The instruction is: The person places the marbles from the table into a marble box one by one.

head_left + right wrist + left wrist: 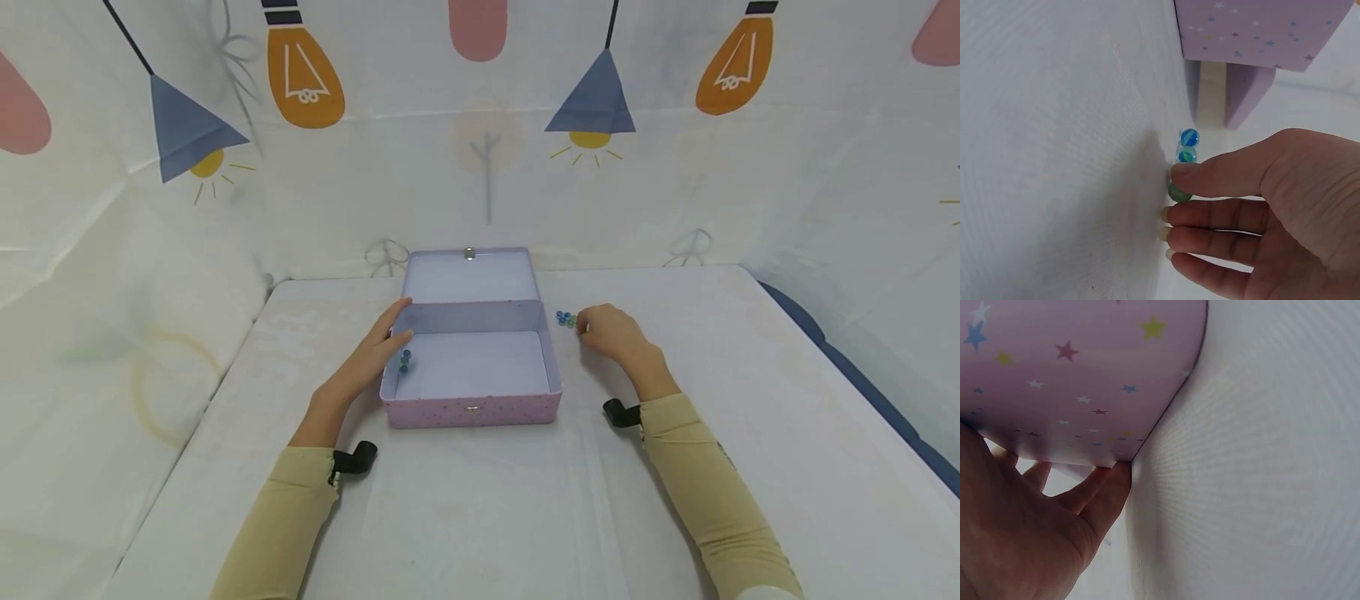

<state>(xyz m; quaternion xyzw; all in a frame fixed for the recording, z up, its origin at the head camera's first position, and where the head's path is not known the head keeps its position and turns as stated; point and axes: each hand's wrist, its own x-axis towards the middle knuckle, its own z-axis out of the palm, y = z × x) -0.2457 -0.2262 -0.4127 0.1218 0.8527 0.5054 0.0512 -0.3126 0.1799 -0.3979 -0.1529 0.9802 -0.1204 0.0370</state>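
A lidded pink metal box point(474, 410) with printed stars stands on the table, its lid point(472, 277) tilted back. Inside, by the left wall, lie a few blue and green marbles point(404, 361). My left hand point(369, 360) holds the box's left side, thumb over the rim and fingers round the back corner; the starred wall point(1085, 375) fills much of the left wrist view. Right of the box, my right hand point(617, 335) pinches a green marble point(1179, 192) between thumb and forefinger. Several blue and green marbles point(562, 317) lie against its fingertips.
A white cloth covers the table point(480, 517). Behind it hangs a white curtain point(405, 183) printed with lamps and bulbs. Dark blue material point(862, 375) shows past the table's right edge. A black camera mount point(356, 458) sits at the left wrist, another point(619, 413) at the right.
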